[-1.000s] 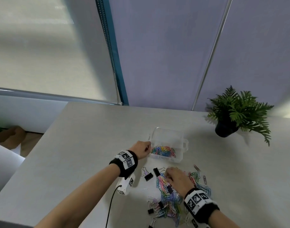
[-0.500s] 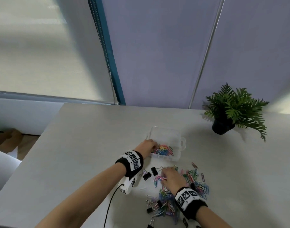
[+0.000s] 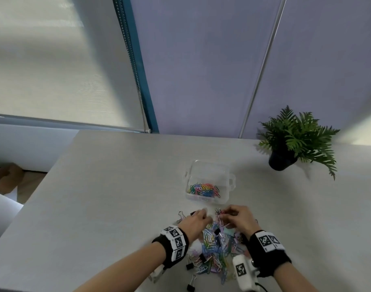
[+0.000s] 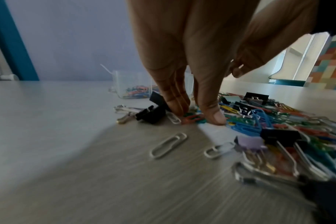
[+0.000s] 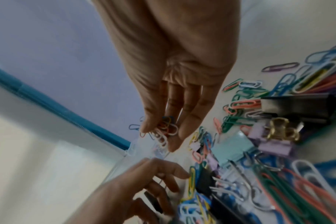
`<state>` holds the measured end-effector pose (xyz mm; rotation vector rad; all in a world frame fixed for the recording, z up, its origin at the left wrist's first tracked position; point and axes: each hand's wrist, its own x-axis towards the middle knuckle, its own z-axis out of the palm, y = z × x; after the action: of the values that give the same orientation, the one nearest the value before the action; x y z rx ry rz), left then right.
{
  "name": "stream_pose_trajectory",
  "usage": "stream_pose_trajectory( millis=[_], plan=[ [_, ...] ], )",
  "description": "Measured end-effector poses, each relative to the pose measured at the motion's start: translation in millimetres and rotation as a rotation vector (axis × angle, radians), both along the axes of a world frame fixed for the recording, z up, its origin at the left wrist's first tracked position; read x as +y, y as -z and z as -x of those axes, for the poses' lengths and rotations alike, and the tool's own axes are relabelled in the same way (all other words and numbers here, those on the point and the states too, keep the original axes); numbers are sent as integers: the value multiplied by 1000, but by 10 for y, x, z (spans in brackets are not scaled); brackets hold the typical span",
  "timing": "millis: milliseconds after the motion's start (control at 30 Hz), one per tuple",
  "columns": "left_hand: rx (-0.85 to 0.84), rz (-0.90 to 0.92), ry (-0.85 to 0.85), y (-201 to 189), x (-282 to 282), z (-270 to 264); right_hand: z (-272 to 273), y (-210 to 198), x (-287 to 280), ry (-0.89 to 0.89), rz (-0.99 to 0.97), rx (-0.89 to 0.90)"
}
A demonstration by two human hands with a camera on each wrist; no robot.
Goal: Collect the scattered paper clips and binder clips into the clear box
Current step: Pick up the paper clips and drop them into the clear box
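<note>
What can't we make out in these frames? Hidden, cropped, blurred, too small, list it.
- Box contents: head view too small to count clips or spot binder clips; left wrist view has the left hand in front.
- Left hand grasp: fingertips on the pile, a hold is unclear.
- Right hand pinches a clip bunch; count blurred.
- Pile's near edge: head view, hidden by wrist cameras.
</note>
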<state>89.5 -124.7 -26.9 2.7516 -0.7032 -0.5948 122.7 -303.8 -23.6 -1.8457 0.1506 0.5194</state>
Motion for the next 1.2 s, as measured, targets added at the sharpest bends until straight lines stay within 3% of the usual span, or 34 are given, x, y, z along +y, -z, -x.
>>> stream_pose_trajectory(
  millis=[333, 533, 700, 800, 900, 1100, 1200],
  plan=[
    [-4, -88, 53, -17, -54, 110, -336, -104, 121, 130, -152, 98],
    [81, -115, 14, 14, 12, 96, -677, -123, 256, 159, -109, 76],
    [159, -65, -55, 48, 149, 34, -709, -238, 324, -85, 284, -144],
    [155, 21, -102, 67, 247, -27, -483, -309, 344, -190, 319, -315],
    [140, 94, -147, -8, 339, -95, -202, -213, 290, -407, 355, -309],
    [54, 235, -198, -252, 501, -310, 199, 100, 287, -865, 636, -370],
    [-3, 236, -219, -354, 506, -506, 297, 162, 366, -959, 756, -477]
  ],
)
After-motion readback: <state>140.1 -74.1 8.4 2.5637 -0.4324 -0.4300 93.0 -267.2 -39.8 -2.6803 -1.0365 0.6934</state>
